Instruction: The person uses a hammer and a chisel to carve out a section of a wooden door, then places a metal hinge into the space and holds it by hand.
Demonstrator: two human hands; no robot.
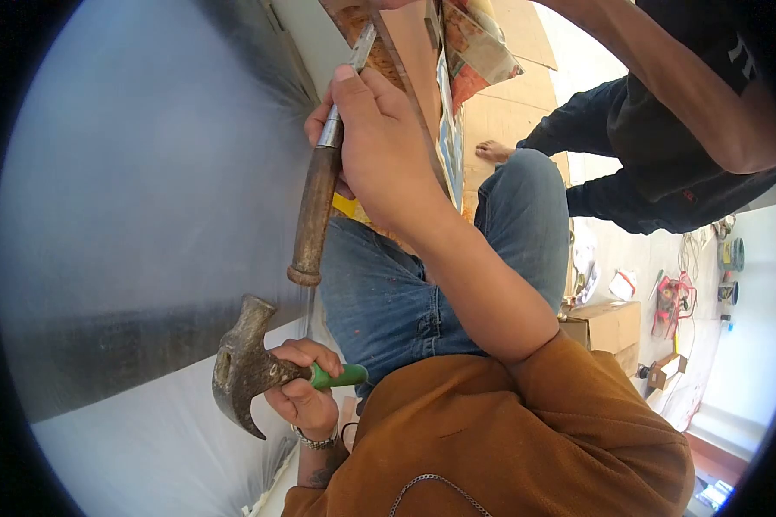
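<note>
My left hand [306,388], with a watch on its wrist, is closed round the green handle of a claw hammer [246,362]. The worn metal head points away from my body, claw towards the bottom of the view. Farther up, my right hand [379,146] grips a chisel [315,207] by its metal ferrule and blade, thumb along the blade. Its wooden handle end is near the hammer head but apart from it. The blade's far end lies by a brown, rough-surfaced wooden piece [388,56]; exact contact is unclear.
A co-worker in dark clothes [664,129] stands at upper right, one arm reaching over the wood. Plastic sheeting [164,189] covers the left side. Cardboard [509,112] lies on the floor; a cardboard box [608,326], red tool [668,306] and buckets [733,254] are at right.
</note>
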